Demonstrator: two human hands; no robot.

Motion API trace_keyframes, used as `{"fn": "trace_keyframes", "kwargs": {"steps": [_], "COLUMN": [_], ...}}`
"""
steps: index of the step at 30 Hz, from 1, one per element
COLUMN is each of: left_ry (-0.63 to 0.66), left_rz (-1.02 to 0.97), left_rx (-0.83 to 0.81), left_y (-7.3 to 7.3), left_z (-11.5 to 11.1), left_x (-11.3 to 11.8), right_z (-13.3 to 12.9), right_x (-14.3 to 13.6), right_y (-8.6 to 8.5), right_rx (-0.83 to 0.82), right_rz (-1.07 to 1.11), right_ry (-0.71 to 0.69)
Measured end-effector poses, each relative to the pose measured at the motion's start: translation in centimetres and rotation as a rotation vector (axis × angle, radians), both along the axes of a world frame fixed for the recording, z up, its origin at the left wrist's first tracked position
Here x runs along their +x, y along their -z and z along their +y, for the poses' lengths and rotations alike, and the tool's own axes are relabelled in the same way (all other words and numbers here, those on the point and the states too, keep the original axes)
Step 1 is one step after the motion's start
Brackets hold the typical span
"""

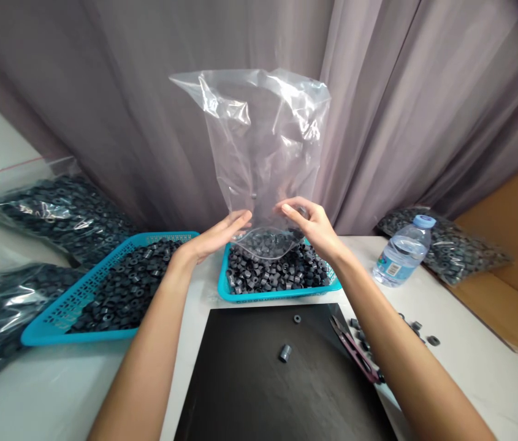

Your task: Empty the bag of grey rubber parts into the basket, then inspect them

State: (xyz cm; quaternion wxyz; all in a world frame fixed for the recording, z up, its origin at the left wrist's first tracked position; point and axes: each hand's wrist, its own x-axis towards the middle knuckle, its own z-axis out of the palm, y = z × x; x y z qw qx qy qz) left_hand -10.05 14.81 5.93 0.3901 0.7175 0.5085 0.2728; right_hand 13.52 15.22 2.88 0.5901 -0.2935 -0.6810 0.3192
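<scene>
A large clear plastic bag [268, 147] hangs upside down over the middle blue basket [281, 296], its open mouth low and facing me. Small dark ring-shaped parts [281, 272] fill that basket, and some show through the bag's mouth. My left hand [224, 233] lies against the bag's left side near the mouth, fingers stretched out. On the right side, my right hand [309, 223] touches the bag with thumb and fingers apart. Neither hand is wrapped round the plastic.
Another blue basket of dark parts [125, 288] stands at left beside filled bags [65, 211]. A black board [263, 380] lies in front, with two loose parts and snips [355, 352]. At right are a water bottle [403, 251], a filled bag [461, 245] and cardboard [507, 233].
</scene>
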Motion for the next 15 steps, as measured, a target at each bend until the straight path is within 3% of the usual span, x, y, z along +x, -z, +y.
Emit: {"fn": "trace_keyframes", "kwargs": {"steps": [5,9,12,15], "left_ry": [-0.006,-0.042,-0.134,-0.198], "left_rz": [0.107,0.521,0.672,0.707], "left_rx": [0.016,-0.076,-0.196,-0.265], "left_y": [-1.0,-1.7,-1.0,0.5], "left_z": [-0.2,0.4,0.9,1.3], "left_x": [-1.5,-5.7,-7.9,-8.1], "right_z": [0.6,0.9,1.2,1.4], "right_x": [1.0,1.9,2.5,2.8], "right_y": [0.1,0.1,0.3,0.6], "right_rx": [-0.032,-0.067,-0.093,-0.118], "right_rz": [0.086,0.105,0.117,0.119], "right_ry": [0.041,0.069,0.075,0.076]}}
